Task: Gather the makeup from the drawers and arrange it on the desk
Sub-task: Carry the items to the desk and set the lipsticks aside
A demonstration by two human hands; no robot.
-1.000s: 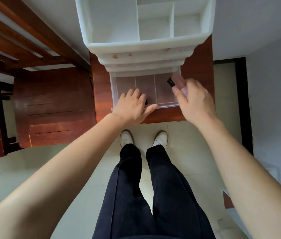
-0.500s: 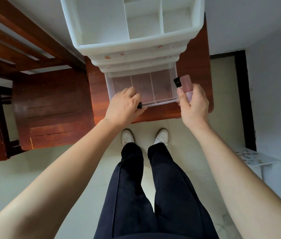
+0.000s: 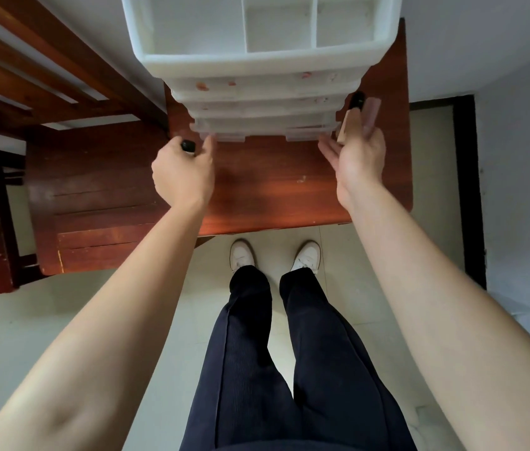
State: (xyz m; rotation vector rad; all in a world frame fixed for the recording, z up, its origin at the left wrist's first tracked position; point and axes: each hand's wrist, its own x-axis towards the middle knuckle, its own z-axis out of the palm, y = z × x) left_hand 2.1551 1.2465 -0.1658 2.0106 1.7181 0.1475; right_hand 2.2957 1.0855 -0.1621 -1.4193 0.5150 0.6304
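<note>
Bottom drawer (image 3: 265,134) now closed; left hand (image 3: 182,172) grips black item (image 3: 188,145), right hand (image 3: 358,161) clasps makeup tubes (image 3: 371,113) above desk (image 3: 273,187)

One wide-angle camera, worn on the person's head, faces forward and steeply down. The white drawer unit (image 3: 257,63) fills 12 o'clock, nearest the lens, standing on the wooden desk (image 3: 273,190) below it. The forearms (image 3: 120,304) enter from 7 and 5 o'clock; the left hand (image 3: 182,172) and right hand (image 3: 359,157) sit at upper centre. The shoes (image 3: 240,255) and floor (image 3: 29,320) lie farthest, toward 6 o'clock.
</note>
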